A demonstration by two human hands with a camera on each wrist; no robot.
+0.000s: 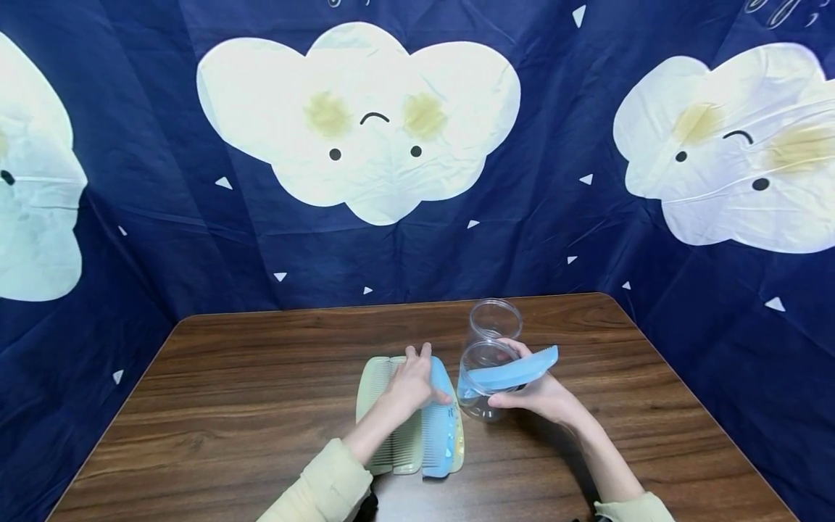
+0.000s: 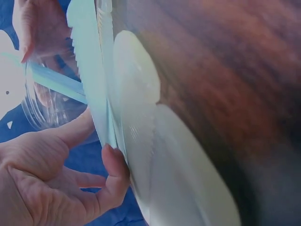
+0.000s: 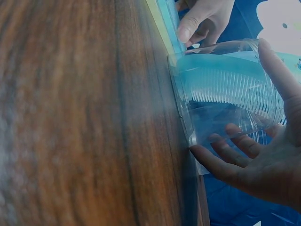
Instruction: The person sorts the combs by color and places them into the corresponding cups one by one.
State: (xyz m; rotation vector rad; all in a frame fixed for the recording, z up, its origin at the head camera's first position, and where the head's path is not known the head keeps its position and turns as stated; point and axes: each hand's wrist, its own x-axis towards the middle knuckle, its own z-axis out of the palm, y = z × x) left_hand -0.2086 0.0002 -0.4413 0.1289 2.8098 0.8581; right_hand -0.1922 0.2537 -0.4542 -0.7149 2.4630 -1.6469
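Note:
My left hand (image 1: 409,386) rests over a row of combs, its fingers spread and its thumb on a blue comb (image 1: 438,435). Beneath that comb shows the edge of a yellow comb (image 1: 459,441). Two pale green combs (image 1: 372,384) lie side by side at the left. My right hand (image 1: 544,395) holds a clear plastic cup (image 1: 484,412), thumb on the near side and fingers round the far side. Another blue comb (image 3: 225,70) stands slanted inside this cup, one end sticking out over the rim, teeth visible through the wall in the right wrist view.
Just behind the held cup stands a second clear cup (image 1: 496,312). Everything is on a brown wood-grain table (image 1: 248,406). Around its back and sides hangs a dark blue cloth (image 1: 163,239) printed with clouds.

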